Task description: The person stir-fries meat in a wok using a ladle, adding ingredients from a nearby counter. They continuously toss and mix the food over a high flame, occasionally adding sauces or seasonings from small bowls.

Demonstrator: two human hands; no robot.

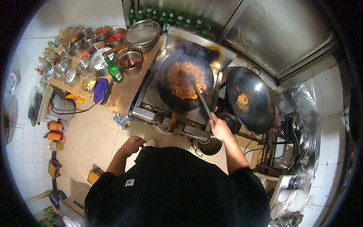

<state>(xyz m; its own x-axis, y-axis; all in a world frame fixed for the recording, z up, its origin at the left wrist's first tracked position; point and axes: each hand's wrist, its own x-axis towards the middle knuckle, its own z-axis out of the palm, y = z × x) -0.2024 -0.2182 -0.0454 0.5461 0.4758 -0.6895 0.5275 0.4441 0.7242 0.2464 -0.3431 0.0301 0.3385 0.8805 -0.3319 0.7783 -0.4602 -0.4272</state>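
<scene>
My right hand [220, 127] grips the handle end of a long metal ladle [203, 100], whose far end lies in the food in a black wok [164, 98]. Browned chunks of food [185, 79] fill the wok on the gas stove [150, 90], and smoke or steam rises over them. The wok's wooden handle [173, 122] points towards me. My left hand [133, 146] hangs near my body, left of the stove, its fingers curled; whether it holds the edge of my black shirt [175, 181] cannot be told.
Left stands a wooden table [122, 98] with steel bowls, a green bottle [114, 69], a purple cloth [100, 90] and a strainer [141, 34]. A second wok [251, 99] rests tilted right of the stove. A metal pot [210, 146] sits low by the stove's front. Green bottles [180, 21] line the back.
</scene>
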